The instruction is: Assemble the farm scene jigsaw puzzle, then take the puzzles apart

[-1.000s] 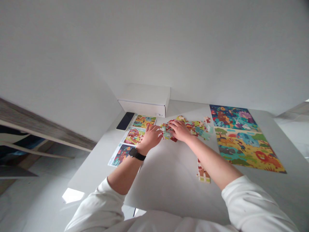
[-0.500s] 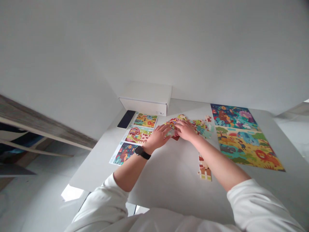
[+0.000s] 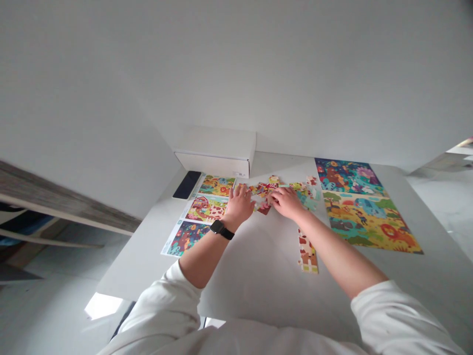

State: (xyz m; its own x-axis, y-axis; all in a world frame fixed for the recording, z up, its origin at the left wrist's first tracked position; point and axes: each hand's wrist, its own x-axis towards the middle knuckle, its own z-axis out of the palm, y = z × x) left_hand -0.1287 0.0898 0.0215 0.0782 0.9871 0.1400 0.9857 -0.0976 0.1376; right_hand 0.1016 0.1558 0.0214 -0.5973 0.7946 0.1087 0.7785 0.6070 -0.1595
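On a white table [image 3: 258, 281], jigsaw pieces [image 3: 264, 193] lie in a loose group between the left hand [image 3: 239, 206] and the right hand [image 3: 286, 203]. Both hands are half open at the pieces; I cannot tell if they hold one. They stand more apart than a moment before. The white box [image 3: 216, 154] behind is closed.

Loose cardboard jigsaw pieces [image 3: 299, 187] in red, yellow and teal lie flat in a scattered cluster left of the assembled animal puzzle [image 3: 364, 207]; a joined brown-and-cream strip [image 3: 307, 254] lies apart, also left of it.
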